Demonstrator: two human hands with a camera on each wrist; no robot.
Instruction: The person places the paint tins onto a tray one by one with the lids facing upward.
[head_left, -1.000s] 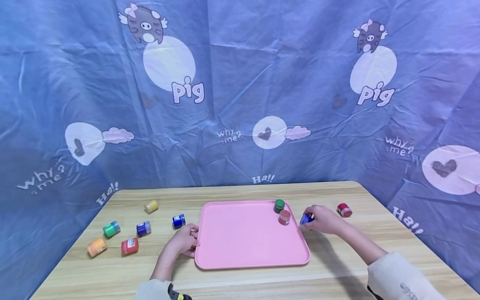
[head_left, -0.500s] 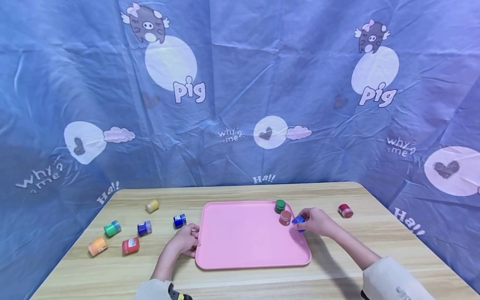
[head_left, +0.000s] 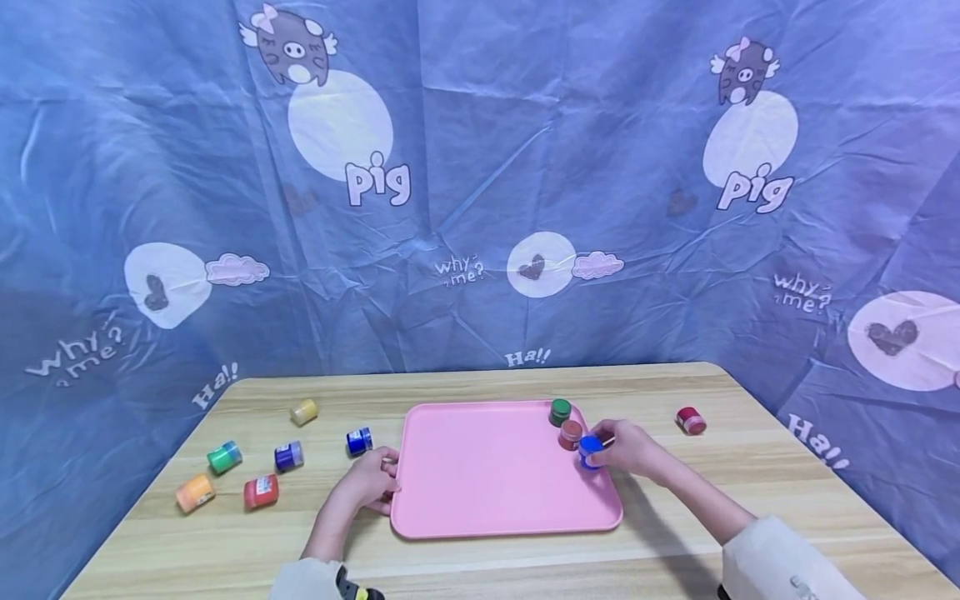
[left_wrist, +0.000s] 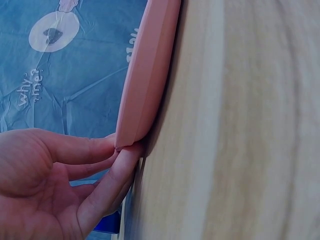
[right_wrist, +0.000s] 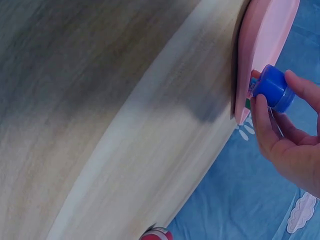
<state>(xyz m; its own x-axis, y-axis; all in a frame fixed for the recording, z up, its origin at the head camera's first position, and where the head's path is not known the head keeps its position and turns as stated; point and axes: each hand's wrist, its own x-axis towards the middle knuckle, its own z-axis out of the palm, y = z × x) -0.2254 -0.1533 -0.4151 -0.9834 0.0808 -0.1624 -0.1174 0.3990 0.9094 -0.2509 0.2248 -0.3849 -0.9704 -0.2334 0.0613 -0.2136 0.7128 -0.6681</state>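
Note:
My right hand point(head_left: 633, 450) pinches a small blue paint jar point(head_left: 590, 452) between thumb and fingers, over the right side of the pink tray point(head_left: 487, 475). In the right wrist view the blue jar point(right_wrist: 274, 89) is upright against the tray's rim side, its lid facing away from the tabletop. A brown paint jar point(head_left: 570, 434) and a green paint jar point(head_left: 560, 412) stand upright on the tray just beyond it. At the tray's left edge, my left hand point(head_left: 367, 481) grips the rim; the left wrist view has the thumb and fingertips pinching the tray's corner point(left_wrist: 142, 90).
Left on the wooden table point(head_left: 315, 567) lie several paint jars on their sides: dark blue point(head_left: 359, 442), purple-blue point(head_left: 288, 456), red point(head_left: 261, 492), orange point(head_left: 196, 493), green point(head_left: 225, 457) and yellow point(head_left: 303, 412). A crimson jar point(head_left: 691, 421) lies at right. Behind hangs a blue cloth point(head_left: 480, 200).
My right hand has moved left with the blue jar, from beside the tray's right edge to over the tray, turning the jar from tilted to upright. The left hand stays at the rim.

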